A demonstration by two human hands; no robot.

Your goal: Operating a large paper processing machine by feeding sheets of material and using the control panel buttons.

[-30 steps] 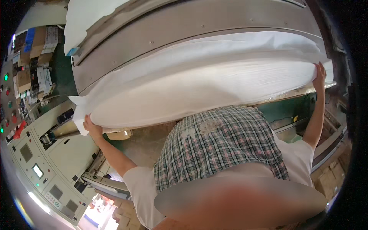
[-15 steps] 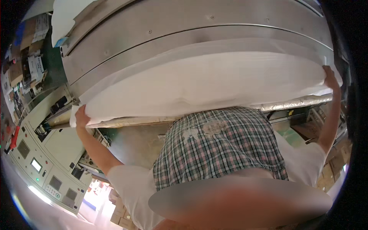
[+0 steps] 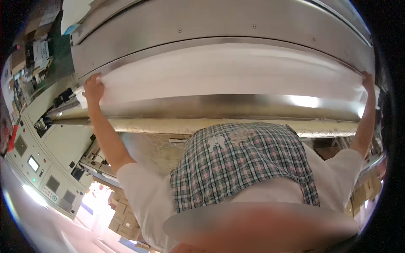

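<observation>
A long white sheet [image 3: 236,71] stretches across the metal machine in front of me, its lower edge curving above a shiny metal roller [image 3: 202,105]. My left hand [image 3: 93,89] grips the sheet at its left end, fingers bent over the upper corner. At the far right end my right hand [image 3: 368,81] is closed on the sheet too, its fingertips partly hidden. Both arms are spread wide, and the sheet lies fairly smooth between the hands. Whether it is cloth or film I cannot tell.
Behind the sheet rises a brushed metal panel [image 3: 219,25] with screws. A pale wrapped bar [image 3: 160,125] runs below the roller, close to my checked apron [image 3: 244,164]. At left stands a control cabinet [image 3: 46,168] with a small screen. Cardboard boxes [image 3: 124,215] are stacked at lower left.
Both hands have moved up and away from me with the sheet. Its lower edge has lifted, so the metal roller and pale bar beneath now show.
</observation>
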